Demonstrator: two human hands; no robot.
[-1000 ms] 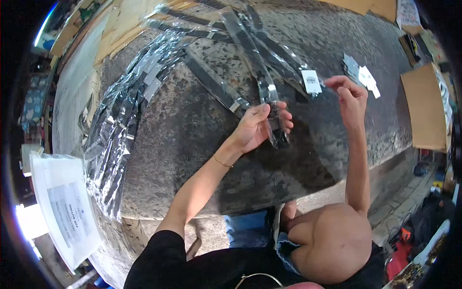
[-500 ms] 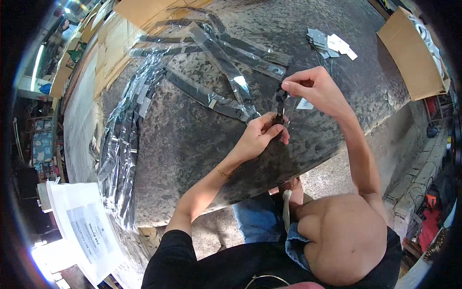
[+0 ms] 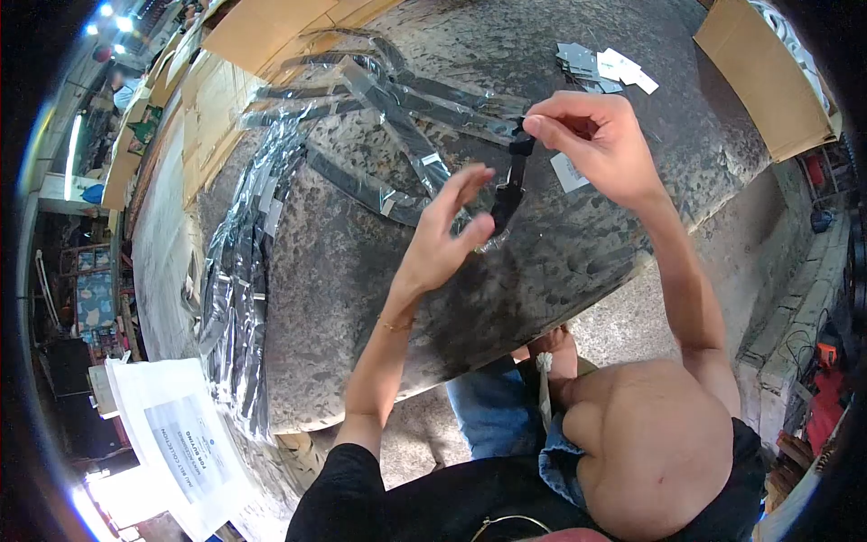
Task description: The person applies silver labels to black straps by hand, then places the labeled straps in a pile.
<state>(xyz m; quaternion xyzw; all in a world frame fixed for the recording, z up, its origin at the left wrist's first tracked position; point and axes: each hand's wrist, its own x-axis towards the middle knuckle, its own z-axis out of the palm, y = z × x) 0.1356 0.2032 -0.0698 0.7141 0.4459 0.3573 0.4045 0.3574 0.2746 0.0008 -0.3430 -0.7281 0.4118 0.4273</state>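
Observation:
A black belt (image 3: 511, 188) with a metal buckle hangs above the table from my right hand (image 3: 598, 149), whose thumb and fingers pinch its upper end. Clear plastic shows at the lower part of this belt. Close by on the left is my left hand (image 3: 442, 233), fingers spread; its fingertips are near the belt's lower part, with no grip on it. Behind both hands, several plastic-sleeved belts (image 3: 397, 116) lie crossed over one another. A white tag (image 3: 569, 172) rests on the table beside my right wrist.
A long bundle of plastic-sleeved belts (image 3: 237, 307) runs down the table's left side. Small grey and white cards (image 3: 603, 69) lie at the back. Cardboard boxes (image 3: 768, 81) stand at the right corner. A printed white bag (image 3: 185, 434) is at lower left. Another person's head (image 3: 646, 443) is against me.
My left hand has let go of the belt, moved left and spread its fingers. My right hand still pinches the upper end; more of the belt and its buckle now show.

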